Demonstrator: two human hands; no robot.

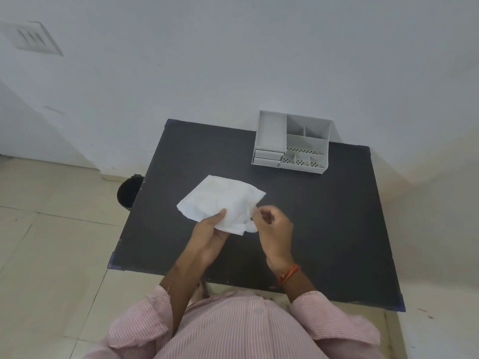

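The white cloth point(220, 200) is over the middle of the black table point(324, 229). It is a bit crumpled and spreads out flat away from the person. I cannot tell if its far end touches the table.

The left hand point(210, 234) is at 6 o'clock from the cloth. It grips the near edge, with the thumb on top and the other fingers hidden under the cloth. The right hand point(274, 234) is at 4 o'clock from the cloth. Its fingertips pinch the bunched right corner. A red band point(289, 273) goes round the right wrist. Both arms come out of pink striped sleeves point(334, 320).

At 2 o'clock from the cloth, well apart from it, a white plastic box point(293, 143) with many little parts stands at the far edge of the table, by the wall. At 9 o'clock, a black bin point(128, 191) sits on the floor, just beside the table's left edge. A vent point(33, 38) is on the wall far off at 10 o'clock.
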